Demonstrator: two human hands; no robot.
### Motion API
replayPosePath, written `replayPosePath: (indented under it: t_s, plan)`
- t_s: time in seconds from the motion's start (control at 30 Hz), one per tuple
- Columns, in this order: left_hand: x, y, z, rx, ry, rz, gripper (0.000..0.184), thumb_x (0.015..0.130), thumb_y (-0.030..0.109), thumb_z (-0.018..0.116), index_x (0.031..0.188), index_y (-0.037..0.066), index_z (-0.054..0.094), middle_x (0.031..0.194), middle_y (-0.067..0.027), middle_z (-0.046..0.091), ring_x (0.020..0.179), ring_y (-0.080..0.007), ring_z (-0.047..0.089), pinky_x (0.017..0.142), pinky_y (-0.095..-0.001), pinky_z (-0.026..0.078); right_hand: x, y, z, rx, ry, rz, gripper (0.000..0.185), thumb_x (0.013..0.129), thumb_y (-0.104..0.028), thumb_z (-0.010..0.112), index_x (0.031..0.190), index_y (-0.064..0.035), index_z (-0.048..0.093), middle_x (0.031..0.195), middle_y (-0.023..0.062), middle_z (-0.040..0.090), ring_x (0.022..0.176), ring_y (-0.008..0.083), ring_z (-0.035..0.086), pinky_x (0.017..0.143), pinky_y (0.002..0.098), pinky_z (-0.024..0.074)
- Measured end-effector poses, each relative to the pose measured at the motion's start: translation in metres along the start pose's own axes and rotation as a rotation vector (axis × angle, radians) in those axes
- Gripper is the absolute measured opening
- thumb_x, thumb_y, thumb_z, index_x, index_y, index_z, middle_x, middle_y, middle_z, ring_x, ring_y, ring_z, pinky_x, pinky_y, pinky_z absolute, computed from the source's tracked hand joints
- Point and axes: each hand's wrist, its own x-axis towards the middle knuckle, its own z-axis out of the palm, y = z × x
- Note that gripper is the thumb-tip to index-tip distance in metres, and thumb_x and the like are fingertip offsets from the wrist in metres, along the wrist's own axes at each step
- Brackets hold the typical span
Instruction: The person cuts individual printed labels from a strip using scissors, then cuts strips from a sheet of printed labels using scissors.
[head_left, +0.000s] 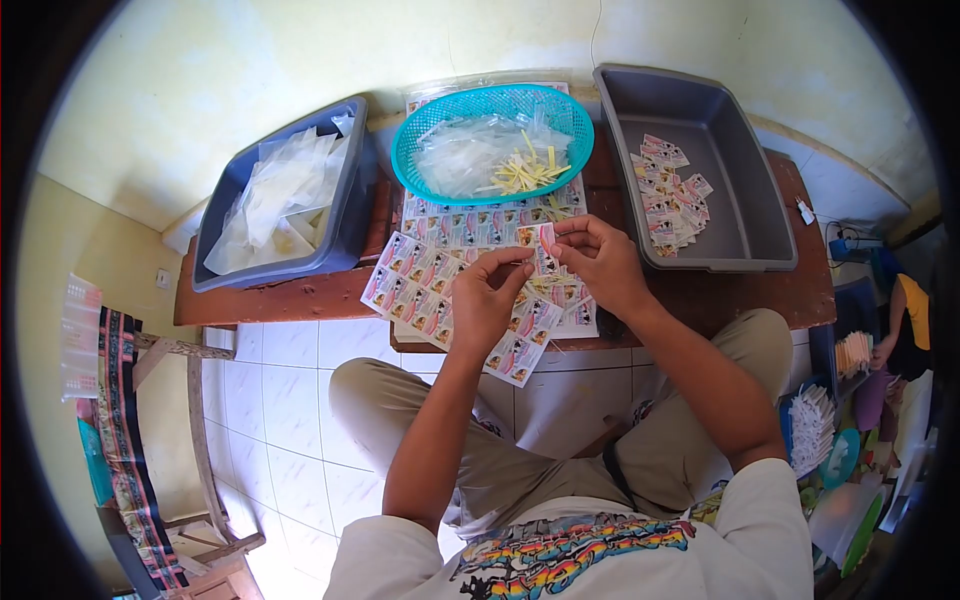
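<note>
Beyond the soft white shirt, left hand and right hand pinch rectangular paper.

Label sheets smooth paper; basket meshed plastic; grey bin matt plastic; bags shiny plastic; table glossy wood; floor smooth tile.

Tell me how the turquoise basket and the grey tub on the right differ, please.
Shape: the turquoise basket is oval, while the grey tub is rectangular with rounded corners.
Walls: the basket's are full of small holes; the tub's look solid.
Contents: the basket holds clear plastic and pale yellow strips, while the tub holds small printed pieces.
Both are open-topped containers.
</note>
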Motion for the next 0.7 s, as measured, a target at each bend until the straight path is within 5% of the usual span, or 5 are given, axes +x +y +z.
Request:
replayPosePath:
  t_s: [0.4, 0.5, 0.7]
  plan:
    - [-0.005, 0.004, 0.005, -0.081, -0.033, -0.011, 0.024, 0.096, 0.003, 0.078, 0.119, -0.001, 0.076, 0.104, -0.0086, 0.079, 0.092, -0.011, 0.074, 0.079, -0.025, 0.058, -0.009, -0.004, -0.007, 0.025, -0.001, -0.026, 0.033, 0.099, -0.015, 0.077, 0.128, -0.0014, 0.069, 0.105, 0.0056, 0.076, 0.093, 0.0081, 0.071, 0.075, 0.0247, 0.0556]
    - [-0.005, 0.003, 0.003, -0.118, -0.007, -0.009, 0.024, 0.096, 0.003, 0.078, 0.119, -0.001, 0.076, 0.104, -0.0083, 0.079, 0.092, -0.0102, 0.073, 0.078, -0.025, 0.058, -0.013, -0.002, -0.011, 0.093, 0.009, -0.054, 0.039, 0.096, -0.017, 0.079, 0.13, -0.0014, 0.07, 0.104, 0.0107, 0.078, 0.089, 0.0135, 0.075, 0.075, 0.0285, 0.0592]
    - [-0.005, 0.005, -0.001, -0.062, 0.019, 0.018, 0.024, 0.096, 0.004, 0.078, 0.12, 0.001, 0.077, 0.103, -0.0067, 0.079, 0.09, -0.0088, 0.071, 0.075, -0.0246, 0.057, -0.038, -0.01, -0.028, -0.439, -0.023, -0.103, 0.041, 0.094, -0.015, 0.076, 0.131, -0.0001, 0.068, 0.106, 0.016, 0.074, 0.093, 0.0275, 0.077, 0.08, 0.0387, 0.061]
